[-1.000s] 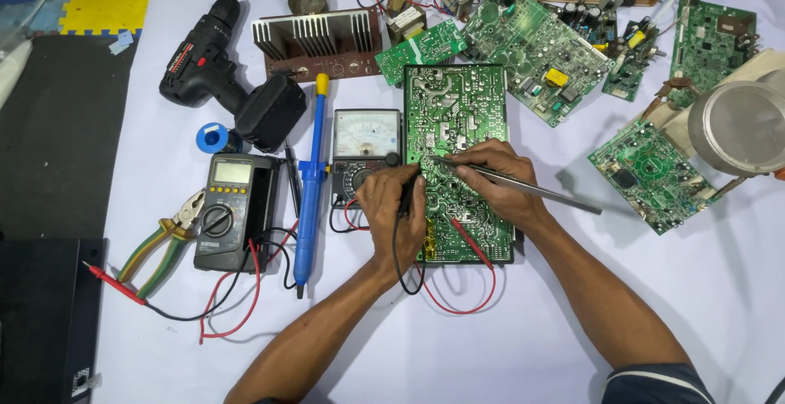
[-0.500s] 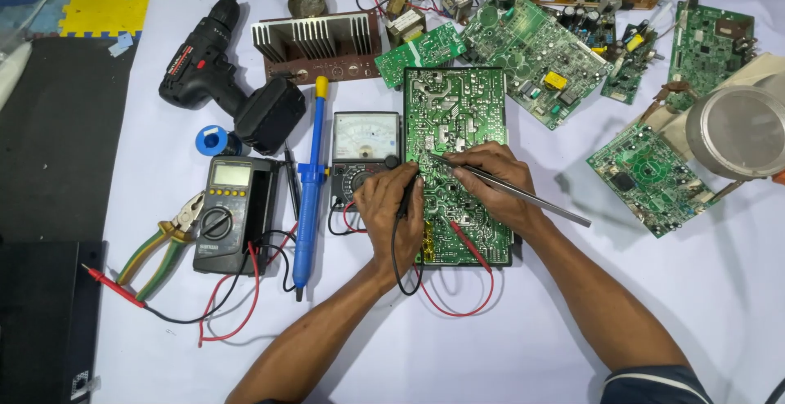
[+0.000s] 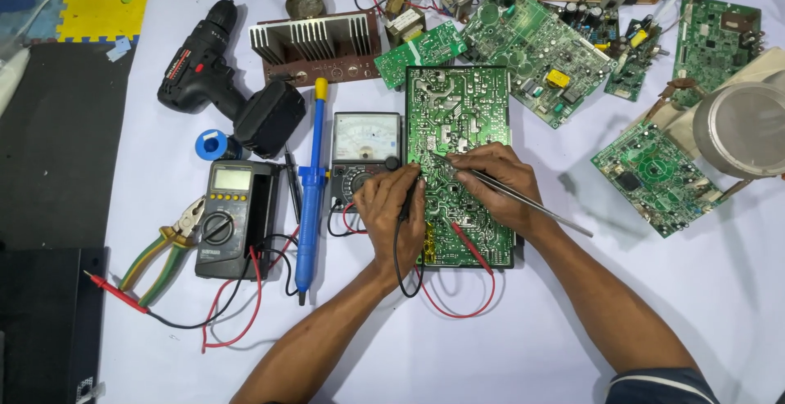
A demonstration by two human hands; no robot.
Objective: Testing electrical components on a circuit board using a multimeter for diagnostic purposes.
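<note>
A green circuit board (image 3: 458, 109) lies solder side up in the middle of the white work surface. My left hand (image 3: 391, 208) rests at the board's left edge and grips a black test probe (image 3: 405, 199), tip on the board. My right hand (image 3: 500, 185) lies on the board and holds a thin metal tool (image 3: 531, 204), like long tweezers, with its tip pointing left onto the solder side. A red probe (image 3: 468, 244) lies loose on the board's lower part. Both leads run to the analogue meter (image 3: 365, 154) to the left.
A blue desoldering pump (image 3: 309, 199), a digital multimeter (image 3: 233, 216), pliers (image 3: 168, 244), a solder roll (image 3: 211, 144) and a black cordless drill (image 3: 221, 77) lie at the left. A finned heatsink (image 3: 315, 40) and several other circuit boards (image 3: 654, 175) crowd the back and right.
My right hand has shifted slightly and the metal tool's tip has moved a little on the board. My left hand stays in place with the black probe.
</note>
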